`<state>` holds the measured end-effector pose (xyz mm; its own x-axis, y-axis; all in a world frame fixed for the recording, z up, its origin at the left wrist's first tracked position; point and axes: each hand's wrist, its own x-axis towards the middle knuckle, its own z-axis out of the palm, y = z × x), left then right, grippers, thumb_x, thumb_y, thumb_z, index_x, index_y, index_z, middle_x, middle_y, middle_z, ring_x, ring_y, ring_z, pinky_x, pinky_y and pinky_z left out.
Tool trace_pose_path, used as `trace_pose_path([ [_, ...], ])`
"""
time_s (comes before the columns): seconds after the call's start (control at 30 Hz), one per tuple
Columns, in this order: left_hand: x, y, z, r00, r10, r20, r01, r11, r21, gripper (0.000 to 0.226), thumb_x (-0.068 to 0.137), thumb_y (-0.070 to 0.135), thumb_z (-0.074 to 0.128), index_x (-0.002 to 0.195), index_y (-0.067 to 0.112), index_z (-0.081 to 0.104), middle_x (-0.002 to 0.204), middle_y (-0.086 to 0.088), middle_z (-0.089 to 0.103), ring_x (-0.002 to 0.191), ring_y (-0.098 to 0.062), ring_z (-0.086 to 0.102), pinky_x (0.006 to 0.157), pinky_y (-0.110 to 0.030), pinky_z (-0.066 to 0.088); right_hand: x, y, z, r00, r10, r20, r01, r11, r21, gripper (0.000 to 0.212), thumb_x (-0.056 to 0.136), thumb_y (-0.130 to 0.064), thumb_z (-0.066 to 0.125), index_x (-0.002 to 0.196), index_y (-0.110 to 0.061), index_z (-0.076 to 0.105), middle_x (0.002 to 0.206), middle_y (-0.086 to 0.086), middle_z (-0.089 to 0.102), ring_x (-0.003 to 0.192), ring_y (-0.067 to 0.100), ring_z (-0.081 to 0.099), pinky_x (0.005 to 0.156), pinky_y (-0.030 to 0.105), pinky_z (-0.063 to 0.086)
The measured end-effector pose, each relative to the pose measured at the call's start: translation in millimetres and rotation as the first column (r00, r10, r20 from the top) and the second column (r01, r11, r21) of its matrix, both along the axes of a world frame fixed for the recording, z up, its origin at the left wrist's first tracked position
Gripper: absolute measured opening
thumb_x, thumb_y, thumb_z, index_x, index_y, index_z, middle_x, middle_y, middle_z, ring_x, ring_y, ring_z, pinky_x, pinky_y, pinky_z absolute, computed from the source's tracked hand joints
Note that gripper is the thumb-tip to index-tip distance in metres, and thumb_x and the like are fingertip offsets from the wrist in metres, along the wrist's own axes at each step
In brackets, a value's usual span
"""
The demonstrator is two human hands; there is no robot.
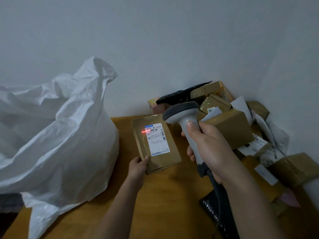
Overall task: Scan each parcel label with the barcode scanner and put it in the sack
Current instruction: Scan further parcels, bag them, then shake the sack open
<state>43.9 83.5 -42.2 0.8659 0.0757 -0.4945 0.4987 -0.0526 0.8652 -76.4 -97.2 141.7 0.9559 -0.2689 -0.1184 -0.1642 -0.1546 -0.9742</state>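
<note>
Parcel (156, 144) edge beside sack (69, 135)

the sack (57, 135) runs off the left edge, its mouth and inside not visible. small print on the parcel label (156, 139) is too fine to read. the right hand (207, 145) covers most of the scanner (187, 125) grip, and the trigger finger is out of sight. the cable (219, 195) drops out at the bottom edge. far right, the parcel pile (241, 121) overlaps itself, labels blurred, some boxes cut by the right edge
</note>
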Motion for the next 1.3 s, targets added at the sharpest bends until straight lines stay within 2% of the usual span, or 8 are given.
trace_pose_path([
  [0.23,3.6,3.3,21.3,0.996,-0.073,0.054,0.070,0.997,0.042,0.049,0.098,0.024,0.056,0.141,0.004,0.044,0.126,-0.012,0.059,0.103,-0.023,0.058,0.071,-0.030,0.052,-8.4,10.3,20.6,0.997,-0.062,0.045,0.063,0.998,-0.019,0.034,0.101,-0.044,0.039,0.096,-0.017,0.059,0.065,0.004,0.059,0.058,0.012,0.056,0.061,0.031,0.048],
  [0.4,6.0,7.3,35.4,0.987,-0.122,0.102,0.113,0.990,0.088,0.050,0.098,0.026,0.056,0.142,0.004,0.045,0.130,-0.013,0.059,0.110,-0.026,0.059,0.086,-0.036,0.053,-10.1,21.4,29.0,0.995,-0.069,0.078,0.075,0.995,-0.069,0.034,0.101,-0.045,0.037,0.096,-0.019,0.058,0.067,-0.002,0.060,0.058,0.010,0.057,0.057,0.024,0.048],
  [0.6,5.3,8.7,81.3,0.904,-0.167,0.392,0.100,0.977,0.187,0.041,0.100,0.033,0.050,0.134,0.011,0.052,0.116,0.000,0.060,0.093,-0.008,0.057,0.064,-0.017,0.046,-8.0,32.0,37.7,0.980,-0.123,0.155,0.120,0.992,0.029,0.029,0.101,-0.044,0.039,0.093,-0.023,0.057,0.069,-0.002,0.062,0.055,0.008,0.057,0.051,0.022,0.045],
  [0.77,7.3,26.5,151.4,0.823,0.070,0.564,-0.070,0.997,-0.022,0.033,0.102,0.046,0.039,0.123,0.022,0.047,0.113,-0.001,0.058,0.099,-0.022,0.063,0.074,-0.044,0.060,-3.1,43.0,41.5,0.963,-0.177,0.201,0.157,0.981,0.110,0.030,0.101,-0.044,0.039,0.095,-0.022,0.058,0.063,0.007,0.060,0.055,0.015,0.056,0.054,0.029,0.044],
  [1.03,31.5,99.5,230.2,0.640,0.561,0.525,-0.472,0.826,-0.307,0.022,0.104,0.028,0.038,0.117,0.011,0.035,0.102,0.000,0.048,0.091,-0.016,0.058,0.063,-0.027,0.059,4.7,70.1,35.1,0.974,-0.094,0.205,0.072,0.991,0.110,0.022,0.100,-0.042,0.041,0.095,-0.028,0.057,0.061,0.009,0.060,0.056,0.020,0.057,0.055,0.034,0.045],
  [1.17,52.0,135.6,234.5,0.674,0.583,0.453,-0.425,0.808,-0.408,0.065,0.098,0.040,0.052,0.146,0.010,0.020,0.136,-0.002,0.041,0.122,-0.022,0.051,0.095,-0.039,0.053,5.5,82.9,33.9,0.981,-0.053,0.186,0.034,0.994,0.103,0.021,0.101,-0.037,0.041,0.091,-0.028,0.056,0.065,0.012,0.059,0.055,0.018,0.056,0.052,0.029,0.046],
  [1.23,54.2,142.9,231.1,0.744,0.484,0.461,-0.395,0.875,-0.282,0.109,0.076,0.067,0.062,0.153,0.013,0.007,0.151,-0.001,0.030,0.132,-0.020,0.045,0.106,-0.040,0.045,6.2,86.9,31.9,0.985,-0.044,0.168,0.028,0.995,0.093,0.020,0.101,-0.038,0.041,0.090,-0.028,0.055,0.064,0.011,0.059,0.055,0.017,0.056,0.049,0.026,0.045],
  [1.3,48.9,140.8,223.7,0.774,0.387,0.502,-0.356,0.920,-0.162,0.118,0.068,0.074,0.063,0.154,0.016,0.009,0.159,-0.004,0.021,0.135,-0.020,0.043,0.111,-0.045,0.040,7.2,89.4,30.1,0.987,-0.040,0.154,0.026,0.996,0.090,0.020,0.101,-0.038,0.041,0.090,-0.029,0.054,0.064,0.011,0.059,0.054,0.016,0.055,0.047,0.024,0.044],
])
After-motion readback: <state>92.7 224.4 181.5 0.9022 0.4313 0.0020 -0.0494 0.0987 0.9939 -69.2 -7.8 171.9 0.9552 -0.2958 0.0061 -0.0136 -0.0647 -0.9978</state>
